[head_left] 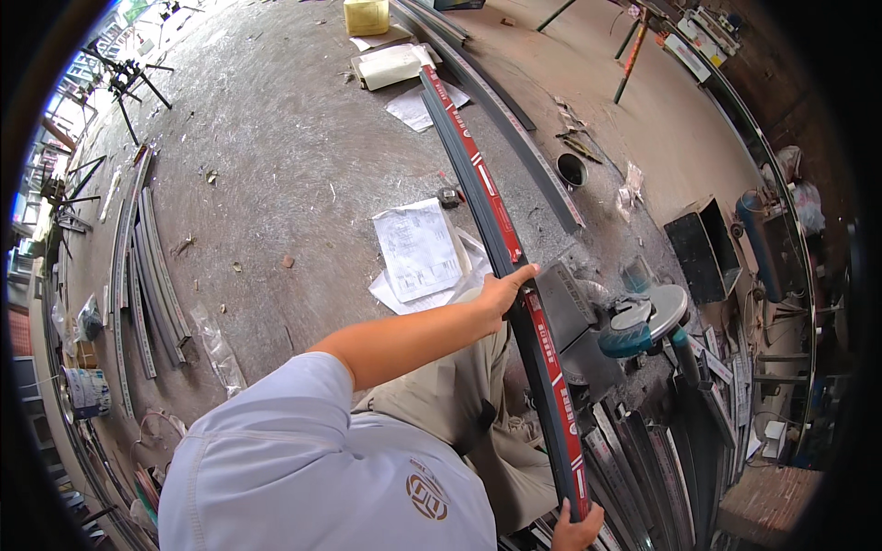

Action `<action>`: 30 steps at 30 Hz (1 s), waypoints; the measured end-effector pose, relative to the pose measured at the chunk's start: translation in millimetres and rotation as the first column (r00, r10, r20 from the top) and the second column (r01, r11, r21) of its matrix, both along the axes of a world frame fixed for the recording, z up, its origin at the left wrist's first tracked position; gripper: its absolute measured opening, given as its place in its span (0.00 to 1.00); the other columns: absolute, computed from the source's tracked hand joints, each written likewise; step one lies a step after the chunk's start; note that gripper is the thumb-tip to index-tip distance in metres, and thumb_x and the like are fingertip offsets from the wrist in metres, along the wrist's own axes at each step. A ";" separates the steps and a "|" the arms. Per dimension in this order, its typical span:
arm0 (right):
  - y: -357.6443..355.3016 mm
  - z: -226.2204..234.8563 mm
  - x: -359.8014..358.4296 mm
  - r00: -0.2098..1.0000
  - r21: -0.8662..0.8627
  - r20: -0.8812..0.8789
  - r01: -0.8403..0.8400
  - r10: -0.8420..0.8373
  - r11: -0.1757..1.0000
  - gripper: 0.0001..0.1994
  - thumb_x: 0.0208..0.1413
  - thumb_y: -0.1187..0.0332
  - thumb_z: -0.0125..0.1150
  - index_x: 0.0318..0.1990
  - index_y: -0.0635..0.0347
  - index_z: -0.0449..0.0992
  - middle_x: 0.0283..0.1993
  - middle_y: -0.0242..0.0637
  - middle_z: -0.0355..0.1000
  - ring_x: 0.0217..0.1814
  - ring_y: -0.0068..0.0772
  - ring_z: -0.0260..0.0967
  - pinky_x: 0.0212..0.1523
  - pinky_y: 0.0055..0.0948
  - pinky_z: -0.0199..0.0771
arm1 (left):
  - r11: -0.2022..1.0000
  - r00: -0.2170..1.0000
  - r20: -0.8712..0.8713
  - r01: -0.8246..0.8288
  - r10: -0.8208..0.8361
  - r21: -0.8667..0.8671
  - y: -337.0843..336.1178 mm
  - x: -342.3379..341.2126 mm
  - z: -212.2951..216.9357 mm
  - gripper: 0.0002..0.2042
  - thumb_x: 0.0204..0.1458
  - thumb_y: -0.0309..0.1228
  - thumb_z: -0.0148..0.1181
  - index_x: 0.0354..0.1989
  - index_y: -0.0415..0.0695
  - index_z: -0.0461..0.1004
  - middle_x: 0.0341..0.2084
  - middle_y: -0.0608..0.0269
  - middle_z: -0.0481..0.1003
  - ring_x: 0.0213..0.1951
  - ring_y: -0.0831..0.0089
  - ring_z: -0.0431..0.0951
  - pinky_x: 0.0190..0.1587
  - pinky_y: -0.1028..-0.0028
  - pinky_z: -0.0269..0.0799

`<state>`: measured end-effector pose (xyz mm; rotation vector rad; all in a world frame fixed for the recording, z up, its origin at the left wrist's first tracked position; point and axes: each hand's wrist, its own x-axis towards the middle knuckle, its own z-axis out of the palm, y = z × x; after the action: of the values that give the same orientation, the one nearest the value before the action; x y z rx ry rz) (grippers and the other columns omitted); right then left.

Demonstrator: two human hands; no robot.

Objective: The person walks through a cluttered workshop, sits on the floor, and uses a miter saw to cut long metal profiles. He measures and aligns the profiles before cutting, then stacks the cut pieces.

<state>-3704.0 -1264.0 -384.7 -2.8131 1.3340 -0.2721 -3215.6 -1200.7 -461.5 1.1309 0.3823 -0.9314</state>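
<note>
A long dark grey metal profile [470,188] with red printed film along it slants from the upper middle down to the lower right. Around its middle my left hand [505,292] is closed, thumb lying over the red film. Close to the profile's near end, my right hand [577,530] is wrapped round it. Just right of my left hand stands a cut-off saw [650,317] with a round guard and a teal body. Its grey metal table [562,298] lies beside the profile, and I cannot tell whether the two touch.
Printed sheets [415,248] and a tape measure [449,196] lie left of the profile. Another long dark profile [524,138] runs beyond it. Several profiles [152,275] lie at left, and more offcuts [643,468] at lower right. A black bin [703,248] stands beyond the saw.
</note>
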 end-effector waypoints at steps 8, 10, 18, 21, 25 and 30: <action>6.4 46.5 47.5 0.983 0.152 -0.171 0.098 -0.072 0.984 0.28 0.55 0.50 0.74 0.51 0.67 0.77 0.48 0.56 0.76 0.52 0.62 0.73 0.56 0.51 0.72 | 0.984 0.986 0.017 -0.169 0.169 0.046 11.2 79.3 -53.3 0.45 0.44 0.56 0.75 0.62 0.34 0.67 0.56 0.51 0.75 0.57 0.59 0.76 0.63 0.58 0.69; 8.5 41.6 62.6 0.991 0.057 -0.133 0.011 -0.003 0.998 0.28 0.49 0.57 0.77 0.49 0.67 0.72 0.45 0.54 0.72 0.50 0.64 0.70 0.51 0.55 0.69 | 0.974 0.975 -0.052 -0.209 0.214 0.087 12.0 94.4 -63.4 0.45 0.41 0.53 0.78 0.60 0.30 0.67 0.54 0.47 0.75 0.58 0.58 0.76 0.64 0.59 0.68; 14.6 12.6 114.2 0.986 0.041 0.000 -0.168 0.168 0.985 0.29 0.48 0.57 0.78 0.49 0.67 0.70 0.43 0.54 0.71 0.48 0.65 0.70 0.47 0.53 0.71 | 0.936 0.937 0.022 -0.348 0.348 0.048 17.2 139.0 -103.3 0.50 0.40 0.61 0.77 0.64 0.31 0.70 0.62 0.45 0.72 0.62 0.56 0.73 0.64 0.60 0.69; 20.9 2.5 131.8 0.967 -0.009 0.118 -0.228 0.227 0.974 0.30 0.49 0.54 0.77 0.51 0.67 0.72 0.46 0.57 0.73 0.49 0.66 0.71 0.48 0.53 0.71 | 0.946 0.911 0.263 -0.322 0.316 -0.021 20.5 161.6 -115.1 0.47 0.45 0.74 0.62 0.62 0.43 0.75 0.59 0.49 0.74 0.65 0.56 0.67 0.70 0.59 0.57; 22.7 -4.8 151.0 0.964 -0.027 0.157 -0.211 0.213 0.977 0.26 0.49 0.56 0.77 0.47 0.64 0.73 0.43 0.52 0.73 0.45 0.61 0.71 0.45 0.50 0.72 | 0.953 0.976 0.023 -0.206 0.216 -0.222 28.0 163.9 -117.9 0.32 0.49 0.64 0.69 0.51 0.50 0.75 0.52 0.54 0.75 0.53 0.55 0.77 0.61 0.53 0.72; 24.5 -0.4 168.2 0.966 -0.077 0.145 -0.204 0.214 0.976 0.24 0.47 0.58 0.77 0.44 0.62 0.72 0.40 0.44 0.71 0.43 0.53 0.71 0.42 0.45 0.71 | 0.974 0.980 0.041 -0.191 0.197 -0.118 26.6 138.1 -103.5 0.28 0.49 0.62 0.71 0.48 0.54 0.76 0.42 0.64 0.74 0.43 0.60 0.77 0.52 0.55 0.77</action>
<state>-3535.8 -1239.4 -385.1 -2.8828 1.0063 -0.5182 -3077.5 -1174.1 -565.0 0.9927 0.3847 -0.7409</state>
